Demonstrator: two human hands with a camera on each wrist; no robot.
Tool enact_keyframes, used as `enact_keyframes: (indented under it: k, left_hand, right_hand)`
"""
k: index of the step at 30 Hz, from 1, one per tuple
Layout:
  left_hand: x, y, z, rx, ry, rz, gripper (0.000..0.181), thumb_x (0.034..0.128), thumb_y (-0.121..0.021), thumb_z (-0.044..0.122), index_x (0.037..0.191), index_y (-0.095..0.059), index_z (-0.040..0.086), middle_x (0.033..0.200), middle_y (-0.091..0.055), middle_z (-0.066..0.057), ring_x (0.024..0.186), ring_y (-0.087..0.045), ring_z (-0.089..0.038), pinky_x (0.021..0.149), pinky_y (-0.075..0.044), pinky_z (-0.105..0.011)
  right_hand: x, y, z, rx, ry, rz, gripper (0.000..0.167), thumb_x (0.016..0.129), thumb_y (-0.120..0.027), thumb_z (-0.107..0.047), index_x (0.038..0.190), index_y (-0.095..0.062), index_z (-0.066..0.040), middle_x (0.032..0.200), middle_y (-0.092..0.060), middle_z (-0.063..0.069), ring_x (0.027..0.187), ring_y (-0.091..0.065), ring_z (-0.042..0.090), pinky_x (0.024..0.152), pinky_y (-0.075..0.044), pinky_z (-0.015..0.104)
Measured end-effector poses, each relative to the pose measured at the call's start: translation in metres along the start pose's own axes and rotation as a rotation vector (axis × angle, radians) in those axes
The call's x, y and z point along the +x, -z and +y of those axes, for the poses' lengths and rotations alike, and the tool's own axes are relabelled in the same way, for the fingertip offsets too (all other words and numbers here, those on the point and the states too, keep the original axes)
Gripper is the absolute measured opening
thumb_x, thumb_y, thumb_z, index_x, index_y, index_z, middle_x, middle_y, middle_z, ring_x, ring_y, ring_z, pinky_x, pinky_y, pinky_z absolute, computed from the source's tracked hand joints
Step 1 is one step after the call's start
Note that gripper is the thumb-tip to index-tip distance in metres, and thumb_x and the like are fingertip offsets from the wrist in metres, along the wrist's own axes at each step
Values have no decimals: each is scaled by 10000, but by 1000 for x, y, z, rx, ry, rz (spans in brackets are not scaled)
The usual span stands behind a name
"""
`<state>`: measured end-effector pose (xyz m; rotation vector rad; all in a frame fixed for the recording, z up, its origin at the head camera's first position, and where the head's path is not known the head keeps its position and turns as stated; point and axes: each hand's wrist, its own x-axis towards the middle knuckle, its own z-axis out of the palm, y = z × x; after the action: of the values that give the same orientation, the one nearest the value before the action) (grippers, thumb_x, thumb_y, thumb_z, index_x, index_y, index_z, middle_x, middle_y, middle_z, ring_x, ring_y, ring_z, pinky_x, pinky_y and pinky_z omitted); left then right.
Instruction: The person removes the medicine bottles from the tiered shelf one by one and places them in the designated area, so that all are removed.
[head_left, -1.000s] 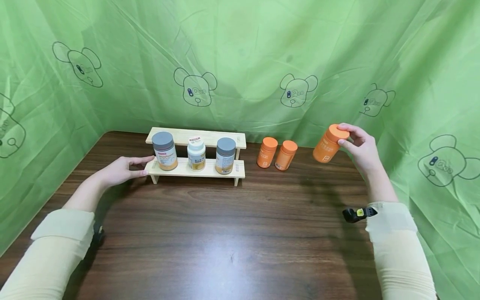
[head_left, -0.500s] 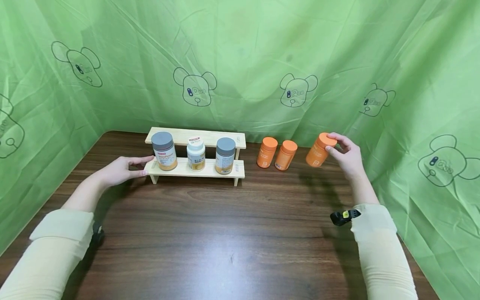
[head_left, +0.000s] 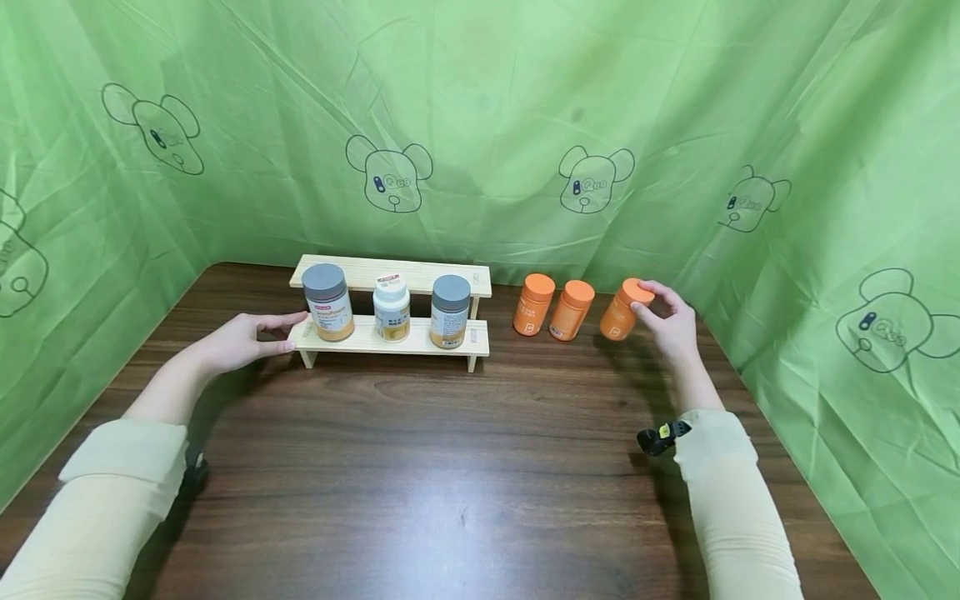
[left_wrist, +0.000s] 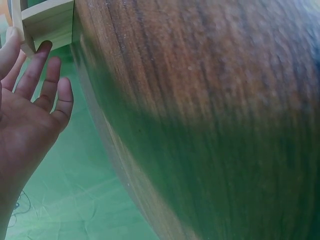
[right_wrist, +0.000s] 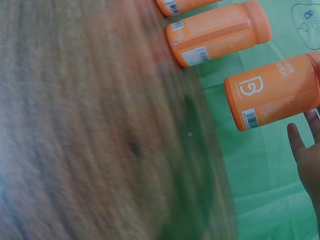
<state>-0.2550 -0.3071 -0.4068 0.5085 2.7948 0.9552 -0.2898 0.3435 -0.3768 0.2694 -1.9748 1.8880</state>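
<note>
Far on the right: an orange bottle (head_left: 619, 318) in the pinch of the right hand (head_left: 671, 329)

At the far right of the brown tabletop (head_left: 375, 467), that right hand has the bottle by its orange lid (head_left: 633, 290), thumb to the near side, lid uppermost! Whether the base touches the wood, I cannot tell. Just to the left, apart from it, stand two more orange bottles (head_left: 572, 313), close beside each other, lids up.

Further left now, the two-tier wooden rack (head_left: 431, 271): three containers line its lower, near tier, with a grey-lidded jar (head_left: 328, 312) at left, a white bottle (head_left: 392, 318) in the middle, a second grey-lidded jar (head_left: 450, 318) at right. And there's the left hand (head_left: 236, 343), thumb and forefinger pinching that tier's left end, the other fingers loosely spread!

Pale sleeves (head_left: 120, 475) cover both forearms, a small black device (head_left: 660, 437) sits at the right wrist, and along the far side hangs a green curtain (head_left: 495, 100) printed with round-eared cartoon heads.
</note>
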Motion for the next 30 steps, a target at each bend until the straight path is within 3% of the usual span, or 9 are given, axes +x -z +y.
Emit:
enact_keyframes:
  k: [5, 16, 30]
  left_hand:
    - [0, -1, -1, -10, 5, -4, 586, 906, -636, 313, 1428, -428, 146, 1091, -672, -101, 1075, -547, -275, 917, -378, -425]
    - [0, -2, 0, 4, -3, 7, 587, 909, -619, 370, 1426, -434, 161, 1066, -681, -91, 1074, -547, -286, 926, -375, -460]
    - [0, -1, 0, -2, 9, -2, 601, 910, -612, 384, 1433, -422, 158, 1117, -666, -128, 1127, -518, -311, 947, -356, -492]
  right_hand:
    - [-2, -3, 14, -44, -35, 15, 409, 803, -707, 35, 1193, -590, 77, 1138, -636, 46, 987, -592, 79, 759, -495, 148]
    - [-5, -13, 26, -139, -49, -13, 439, 816, -700, 12, 1219, -556, 109, 1248, -584, 174, 1039, -574, 92, 779, -477, 129]
    - [-1, -12, 34, -112, -97, -30, 441, 827, -693, -7, 1241, -560, 68, 1132, -645, 32, 996, -582, 53, 777, -472, 126]
